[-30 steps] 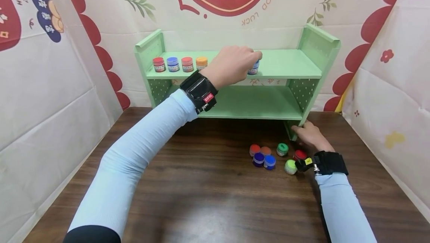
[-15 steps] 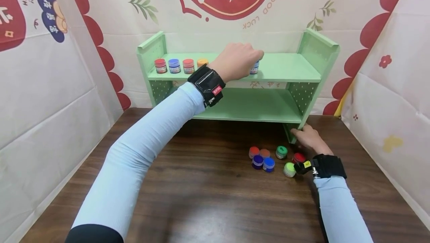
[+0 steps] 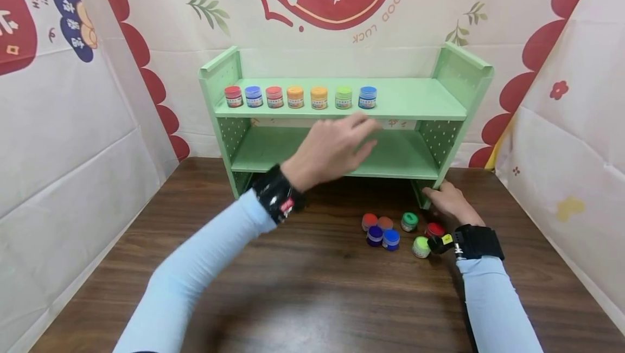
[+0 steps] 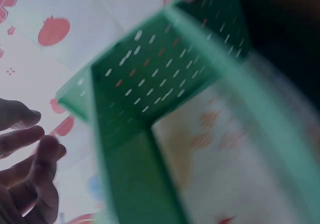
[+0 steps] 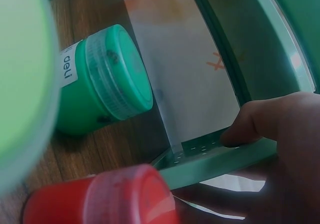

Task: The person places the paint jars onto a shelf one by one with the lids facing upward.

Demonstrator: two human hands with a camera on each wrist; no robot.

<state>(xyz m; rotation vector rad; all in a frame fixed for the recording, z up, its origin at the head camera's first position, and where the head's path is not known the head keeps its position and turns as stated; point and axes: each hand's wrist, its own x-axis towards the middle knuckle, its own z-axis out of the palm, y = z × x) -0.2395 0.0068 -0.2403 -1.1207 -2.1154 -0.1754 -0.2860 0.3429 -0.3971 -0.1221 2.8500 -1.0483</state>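
My left hand (image 3: 332,147) hovers before the green two-tier shelf (image 3: 420,95), its fingers loosely spread with nothing held. In the left wrist view, its bent fingers (image 4: 42,169) are apart from the blurred shelf. Just above stands the blue paint jar (image 3: 367,98), last on the right in a row of several jars along the top tier. My right hand (image 3: 451,201) grips the lower end of the shelf's right side panel; the right wrist view shows the thumb (image 5: 245,124) on the inner face and fingers behind. Near that hand are a green jar (image 3: 409,222), a red jar (image 3: 434,229) and a light green jar (image 3: 421,247).
On the wooden table (image 3: 312,288), a cluster of jars, including a dark blue jar (image 3: 374,236) and an orange-red jar (image 3: 369,222), stands in front of the shelf. Printed cloth (image 3: 390,55) hangs behind and at both sides.
My left hand has let go of the blue jar on the top tier and drawn down toward me, uncovering the row's right part. The right hand keeps its grip on the shelf.
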